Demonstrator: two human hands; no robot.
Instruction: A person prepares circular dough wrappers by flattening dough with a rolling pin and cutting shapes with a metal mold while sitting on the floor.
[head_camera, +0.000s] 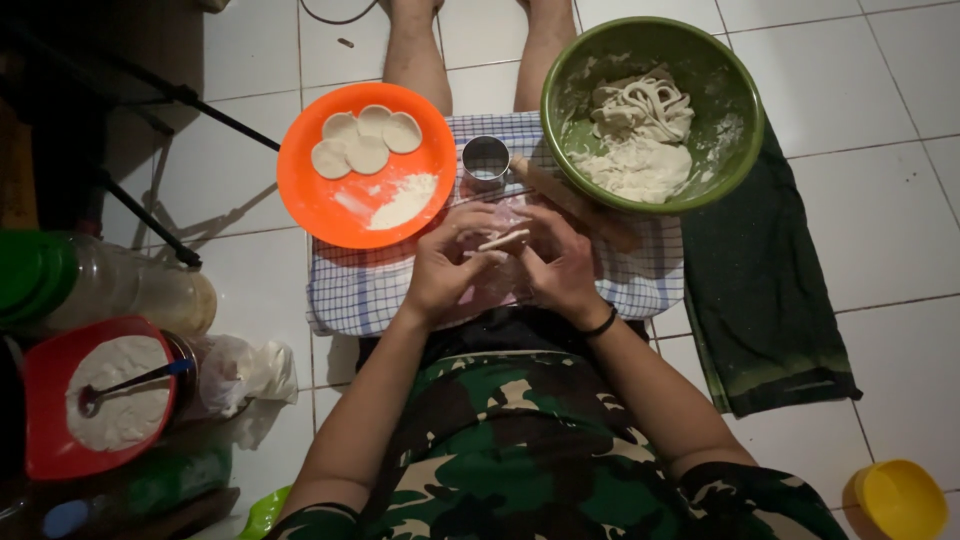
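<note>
Both your hands meet at the centre of the view, over the checked cloth (360, 290) on your lap. Your left hand (445, 265) and right hand (560, 262) pinch the same small dough disc (503, 239) between their fingertips, one hand on each end. The disc is pale, thin and flat, seen nearly edge-on, so it reads as a short whitish sliver; its face is hidden from you.

At about eleven o'clock from your hands sits the orange plate (330, 205), carrying four similar round dough discs (365, 140) that overlap one another, plus a heap of flour (405, 200). Just at twelve o'clock stands a small metal ring cutter (486, 160), upright on the cloth. At one o'clock the green bowl (735, 100) holds leftover dough scraps (640, 130) and flour. A wooden rolling pin (575, 200) lies tilted between bowl and hands. At eight o'clock, a red tub (45, 440) of flour holds a spoon (130, 382).
</note>
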